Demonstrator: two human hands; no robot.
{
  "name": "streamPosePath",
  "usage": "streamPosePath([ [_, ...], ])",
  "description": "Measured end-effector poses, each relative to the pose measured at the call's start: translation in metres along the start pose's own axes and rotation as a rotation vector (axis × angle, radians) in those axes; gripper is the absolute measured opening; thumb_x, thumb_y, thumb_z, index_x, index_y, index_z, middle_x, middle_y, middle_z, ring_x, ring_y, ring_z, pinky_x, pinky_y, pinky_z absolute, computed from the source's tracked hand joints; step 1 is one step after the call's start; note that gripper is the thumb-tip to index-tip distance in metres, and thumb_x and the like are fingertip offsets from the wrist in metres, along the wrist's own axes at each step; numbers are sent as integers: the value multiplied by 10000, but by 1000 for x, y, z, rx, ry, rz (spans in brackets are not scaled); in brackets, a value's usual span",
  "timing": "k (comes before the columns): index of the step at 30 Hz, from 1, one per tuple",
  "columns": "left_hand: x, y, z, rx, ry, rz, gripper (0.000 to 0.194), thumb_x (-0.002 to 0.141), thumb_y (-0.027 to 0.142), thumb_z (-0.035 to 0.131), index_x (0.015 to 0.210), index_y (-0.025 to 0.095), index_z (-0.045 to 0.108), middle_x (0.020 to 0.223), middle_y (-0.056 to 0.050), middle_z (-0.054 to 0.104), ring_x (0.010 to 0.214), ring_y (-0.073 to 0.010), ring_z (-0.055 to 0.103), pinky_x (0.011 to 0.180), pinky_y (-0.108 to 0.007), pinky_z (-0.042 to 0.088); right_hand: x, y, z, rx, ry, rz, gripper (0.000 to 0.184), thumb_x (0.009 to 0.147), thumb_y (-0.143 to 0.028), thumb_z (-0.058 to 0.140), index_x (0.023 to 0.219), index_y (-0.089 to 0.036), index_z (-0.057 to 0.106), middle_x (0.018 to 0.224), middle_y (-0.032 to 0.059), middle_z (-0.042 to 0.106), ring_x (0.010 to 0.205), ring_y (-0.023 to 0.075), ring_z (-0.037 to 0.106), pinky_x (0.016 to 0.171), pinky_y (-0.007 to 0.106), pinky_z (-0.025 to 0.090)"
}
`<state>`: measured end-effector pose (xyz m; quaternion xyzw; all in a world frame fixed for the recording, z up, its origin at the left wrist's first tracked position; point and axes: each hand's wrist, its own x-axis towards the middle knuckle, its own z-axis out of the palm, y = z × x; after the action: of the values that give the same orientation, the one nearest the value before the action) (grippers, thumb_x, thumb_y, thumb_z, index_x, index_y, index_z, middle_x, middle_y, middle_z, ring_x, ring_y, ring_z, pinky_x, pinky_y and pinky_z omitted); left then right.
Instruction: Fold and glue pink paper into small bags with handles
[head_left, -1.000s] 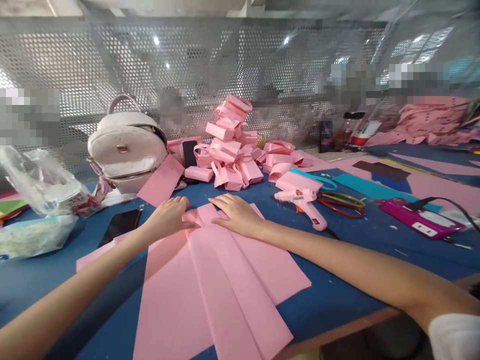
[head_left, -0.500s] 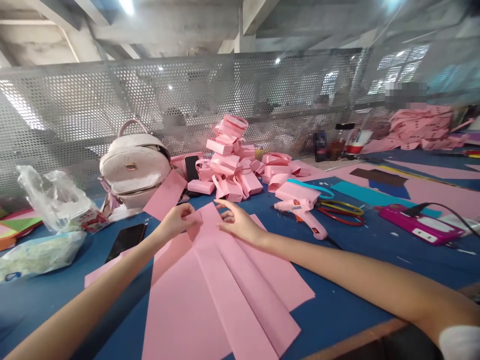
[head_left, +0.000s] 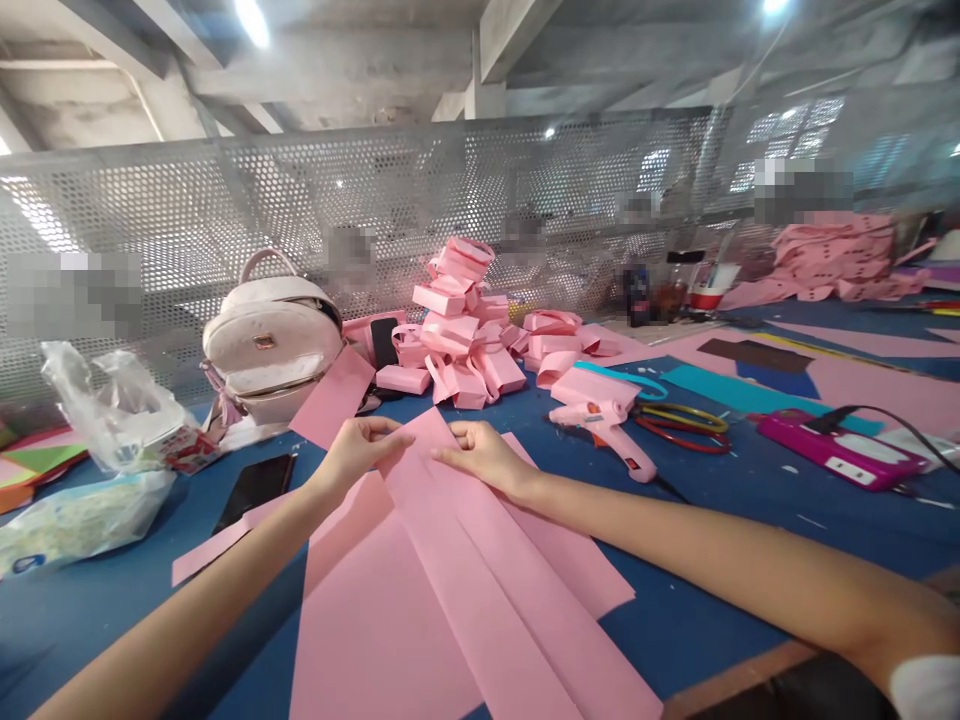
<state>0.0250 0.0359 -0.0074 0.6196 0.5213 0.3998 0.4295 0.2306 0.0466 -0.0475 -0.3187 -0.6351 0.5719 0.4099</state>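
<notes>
A long pink paper sheet (head_left: 480,560) with lengthwise creases stretches from my fingers toward the front edge of the table. My left hand (head_left: 360,450) pinches its far left edge, thumb on top and fingers curled beneath. Opposite, my right hand (head_left: 487,455) grips the far right edge the same way, its thumb lying over the paper. The far end of the sheet is lifted slightly between both hands. Under it lie more flat pink sheets (head_left: 367,620), spreading out to the left and right.
Beyond my hands rises a pile of folded pink paper boxes (head_left: 457,330). To the right are a pink glue gun (head_left: 607,425), coiled cables (head_left: 682,425) and a magenta power strip (head_left: 832,450). A white backpack (head_left: 274,345), black phone (head_left: 255,490) and plastic bags (head_left: 90,520) stand left.
Both hands have gone from resting on the sheet to gripping its far edges. The sheet's far end has come up, and its near end has swung right. The camera view has tilted upward.
</notes>
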Motion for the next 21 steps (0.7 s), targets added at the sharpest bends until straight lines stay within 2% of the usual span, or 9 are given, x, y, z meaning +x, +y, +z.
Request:
streamPosePath([
  [3, -2, 3, 0, -2, -24, 18, 392, 597, 487, 843, 736, 144, 714, 620, 15, 627, 566, -102, 534, 496, -189, 371, -1, -1, 0, -7, -5, 18, 452, 684, -515, 809, 896, -137, 682, 844, 50, 740, 743, 215, 712, 661, 315, 543],
  [8, -5, 9, -1, 15, -138, 2, 353, 547, 420, 884, 649, 160, 668, 604, 15, 644, 559, -128, 583, 514, -210, 435, -5, -7, 2, -53, -62, 45, 496, 699, -533, 785, 973, -130, 695, 921, 70, 742, 798, 225, 707, 693, 329, 547],
  [10, -5, 11, -2, 21, -148, 2, 351, 538, 408, 890, 636, 161, 660, 586, 20, 637, 540, -127, 583, 498, -208, 431, -6, -9, 2, -89, -86, 51, 489, 692, -508, 797, 987, -130, 697, 946, 70, 741, 829, 230, 701, 702, 324, 542],
  [17, -1, 15, -19, -6, 7, 87, 412, 583, 496, 857, 712, 154, 668, 646, 11, 657, 598, -133, 601, 544, -209, 450, -2, -21, -8, -260, -164, 41, 479, 621, -431, 847, 961, -131, 689, 942, 55, 741, 851, 243, 684, 730, 331, 533],
  [21, -14, 14, -34, 8, 60, 101, 423, 649, 533, 815, 754, 153, 659, 677, 3, 670, 612, -136, 615, 547, -206, 452, -7, -42, -18, -395, -215, 24, 348, 662, -364, 804, 893, -136, 680, 908, 40, 729, 835, 229, 670, 688, 291, 505],
])
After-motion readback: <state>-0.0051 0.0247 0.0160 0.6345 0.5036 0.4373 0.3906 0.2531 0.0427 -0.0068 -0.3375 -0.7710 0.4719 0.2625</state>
